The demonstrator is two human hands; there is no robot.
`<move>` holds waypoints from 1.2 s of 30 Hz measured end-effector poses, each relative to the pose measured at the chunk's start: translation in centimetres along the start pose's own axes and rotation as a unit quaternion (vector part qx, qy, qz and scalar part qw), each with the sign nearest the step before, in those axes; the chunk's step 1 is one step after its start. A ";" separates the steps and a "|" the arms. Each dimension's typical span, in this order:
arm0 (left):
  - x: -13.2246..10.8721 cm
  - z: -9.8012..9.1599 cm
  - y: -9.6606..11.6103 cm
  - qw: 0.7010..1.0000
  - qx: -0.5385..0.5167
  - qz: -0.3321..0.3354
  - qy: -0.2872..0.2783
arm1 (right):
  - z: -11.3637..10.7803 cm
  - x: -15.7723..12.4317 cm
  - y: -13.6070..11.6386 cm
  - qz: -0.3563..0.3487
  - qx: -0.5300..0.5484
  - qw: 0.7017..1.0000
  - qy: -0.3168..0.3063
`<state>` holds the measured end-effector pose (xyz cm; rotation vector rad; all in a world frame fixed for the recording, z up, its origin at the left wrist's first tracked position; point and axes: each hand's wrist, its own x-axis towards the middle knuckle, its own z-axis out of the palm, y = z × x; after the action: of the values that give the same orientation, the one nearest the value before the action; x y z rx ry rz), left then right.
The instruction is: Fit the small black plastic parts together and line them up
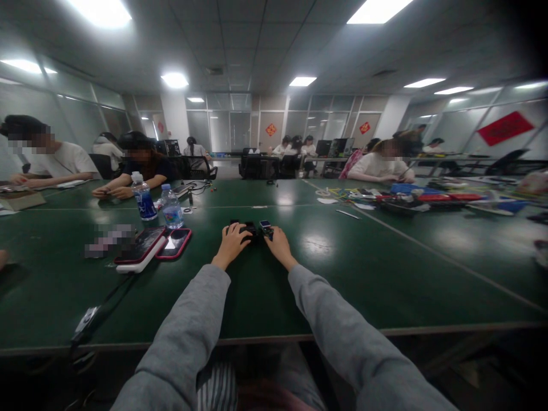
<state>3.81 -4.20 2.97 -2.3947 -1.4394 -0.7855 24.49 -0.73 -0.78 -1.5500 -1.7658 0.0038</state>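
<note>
Both arms, in grey sleeves, reach forward over the green table (pixel 252 297). My left hand (pixel 231 245) is curled down over a black object (pixel 249 229), its fingers resting on the top and near side. Most of that object is hidden, so its kind is unclear. My right hand (pixel 279 245) pinches a small dark device (pixel 266 226) with a pale bluish top face, between thumb and fingers. The device is right beside the black object; whether they touch I cannot tell.
Left of my hands lie a red-edged phone (pixel 174 244) and another phone (pixel 143 245) on a white power bank (pixel 137 264) with a cable. Two water bottles (pixel 145 200) stand behind. Tangled wires and tools (pixel 411 197) cover the far right. Several people sit around.
</note>
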 end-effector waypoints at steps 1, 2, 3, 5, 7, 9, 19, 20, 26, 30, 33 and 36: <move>0.0 0.1 0.0 1.000 0.001 0.000 0.000 | 0.0 0.0 0.0 0.001 0.005 1.000 0.000; 0.0 0.1 0.0 1.000 0.002 0.001 0.000 | 0.0 0.0 0.0 0.002 0.006 1.000 0.000; 0.0 0.2 0.0 1.000 0.003 0.001 0.001 | 0.0 0.0 0.0 0.002 0.004 1.000 0.000; 0.0 0.3 0.0 1.000 0.004 0.001 0.002 | 0.0 0.1 0.0 0.001 -0.003 1.000 0.000; 0.1 0.3 0.0 1.000 0.004 0.002 0.002 | 0.0 0.2 0.1 -0.004 -0.009 1.000 0.001; 0.1 0.4 0.0 1.000 0.003 0.004 0.002 | 0.1 0.3 0.2 -0.006 -0.008 1.000 0.003; 0.0 0.7 -0.3 1.000 0.012 0.008 -0.001 | 0.6 1.0 1.0 0.031 0.059 0.998 0.018; 0.0 0.8 -0.3 1.000 0.011 0.008 -0.002 | 0.6 1.1 1.0 0.038 0.061 0.997 0.017; 0.1 0.9 -0.3 1.000 0.005 0.000 -0.004 | 0.5 1.6 1.5 0.105 0.068 0.992 -0.008; 0.0 0.9 -0.3 1.000 0.000 0.003 -0.006 | 0.7 1.7 1.6 0.095 0.052 0.994 -0.009; 0.0 0.8 -0.3 1.000 -0.001 0.004 -0.004 | 0.8 1.6 1.6 0.086 0.059 0.995 0.002; 0.0 0.6 -0.3 1.000 -0.009 0.008 0.000 | 0.7 1.4 1.5 0.039 0.035 0.998 0.023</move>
<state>3.79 -3.78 2.46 -2.4173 -1.4178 -0.7983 25.40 1.18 -1.18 -1.5552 -1.6508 0.0680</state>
